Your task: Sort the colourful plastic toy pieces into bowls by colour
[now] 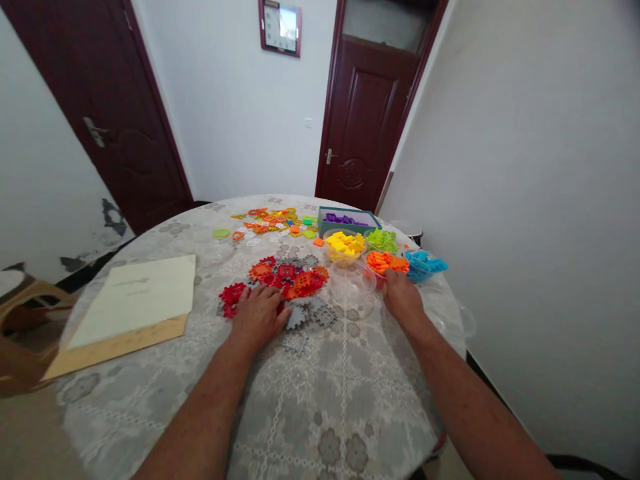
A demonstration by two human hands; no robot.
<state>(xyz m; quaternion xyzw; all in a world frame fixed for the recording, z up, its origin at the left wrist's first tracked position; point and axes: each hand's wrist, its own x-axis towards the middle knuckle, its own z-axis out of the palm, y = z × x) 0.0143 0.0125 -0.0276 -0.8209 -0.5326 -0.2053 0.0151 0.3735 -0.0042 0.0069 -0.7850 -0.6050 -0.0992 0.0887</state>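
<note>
My left hand (259,315) lies palm down on a heap of red and orange plastic pieces (287,279), its fingers spread over the red ones, with grey pieces (310,315) beside it. My right hand (401,295) rests against the rim of a bowl of orange pieces (386,261), fingers curled; what they hold is hidden. An empty clear bowl (351,284) stands between the two hands.
Round table with a lace-patterned cloth (320,400). Bowls of yellow (345,244), green (381,239) and blue (424,264) pieces, a teal box of purple pieces (346,219), a scattered mixed pile (275,223), paper sheets on cardboard (133,300). Wall close on the right, doors behind.
</note>
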